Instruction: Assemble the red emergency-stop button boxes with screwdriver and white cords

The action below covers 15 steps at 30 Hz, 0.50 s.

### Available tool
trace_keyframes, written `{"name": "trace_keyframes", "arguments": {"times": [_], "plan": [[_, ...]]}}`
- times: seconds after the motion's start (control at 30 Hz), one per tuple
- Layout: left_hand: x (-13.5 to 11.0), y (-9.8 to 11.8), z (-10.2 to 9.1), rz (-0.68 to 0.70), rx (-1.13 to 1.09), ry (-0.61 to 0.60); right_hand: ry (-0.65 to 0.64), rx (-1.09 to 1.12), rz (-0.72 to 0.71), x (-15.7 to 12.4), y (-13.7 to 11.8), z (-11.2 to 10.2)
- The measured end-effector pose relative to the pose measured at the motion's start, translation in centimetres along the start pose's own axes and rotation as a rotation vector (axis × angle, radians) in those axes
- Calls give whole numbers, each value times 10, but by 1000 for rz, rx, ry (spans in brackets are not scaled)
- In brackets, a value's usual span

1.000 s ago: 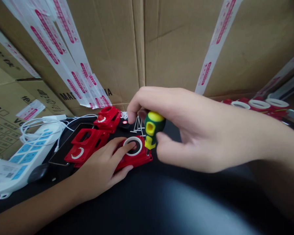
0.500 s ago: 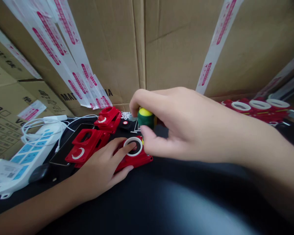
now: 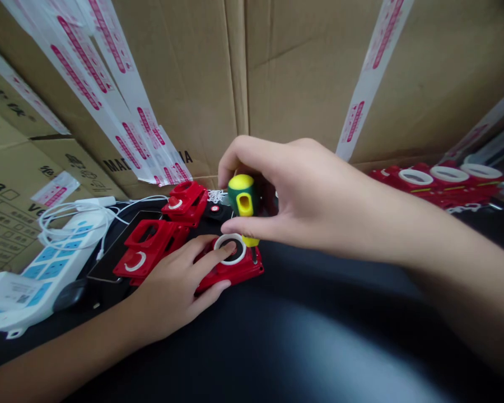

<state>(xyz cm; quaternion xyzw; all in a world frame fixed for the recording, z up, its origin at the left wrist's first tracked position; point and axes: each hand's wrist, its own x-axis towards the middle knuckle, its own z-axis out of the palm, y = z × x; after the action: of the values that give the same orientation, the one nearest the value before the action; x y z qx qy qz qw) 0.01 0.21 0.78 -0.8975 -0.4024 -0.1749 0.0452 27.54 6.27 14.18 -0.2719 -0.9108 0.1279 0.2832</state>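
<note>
Screwdriver [image 3: 243, 196] handle, yellow and green, is pinched between the thumb and curled fingers of my right hand [image 3: 302, 193], just above the right end of the red housing [image 3: 239, 274]. The handle leans a little, its top tipped to the left, and the dark shaft comes down at the housing's right end; the tip is too small for me to tell whether it sits in a screw.

My left hand [image 3: 176, 285] clasps the left part of the housing: my index finger is laid on the dark disc inside the white ring [image 3: 231, 262] on top, my thumb stretches along the near side, apart from the other fingers, and these bend over the left end.

The housing lies flat on the black tabletop [image 3: 319, 330]. Left of it, near my fingers, stands a red part [image 3: 145, 252] with a white curved mark, and beyond that another red piece [image 3: 185, 204]. Just behind the housing is a small black object [image 3: 215, 210] with a red and white round mark. Farther left of the housing are a dark flat panel [image 3: 120, 246] and a white power strip [image 3: 46, 263] with blue sockets and a coiled white cable [image 3: 63, 235]. Well to its right, past my forearm, sit red units [image 3: 449, 190] topped with white rings. A taped cardboard box [image 3: 185, 84] rises behind it.
</note>
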Motion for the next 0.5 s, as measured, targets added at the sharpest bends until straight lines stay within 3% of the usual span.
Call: {"name": "trace_keyframes", "arguments": {"times": [0.23, 0.4, 0.5], "plan": [[2, 3, -3, 14, 22, 26, -233, 551, 58, 2, 4, -7], [0, 2, -5, -4, 29, 10, -187, 289, -12, 2, 10, -6], [1, 1, -5, -21, 22, -8, -208, 277, -28, 2, 11, -9]]}}
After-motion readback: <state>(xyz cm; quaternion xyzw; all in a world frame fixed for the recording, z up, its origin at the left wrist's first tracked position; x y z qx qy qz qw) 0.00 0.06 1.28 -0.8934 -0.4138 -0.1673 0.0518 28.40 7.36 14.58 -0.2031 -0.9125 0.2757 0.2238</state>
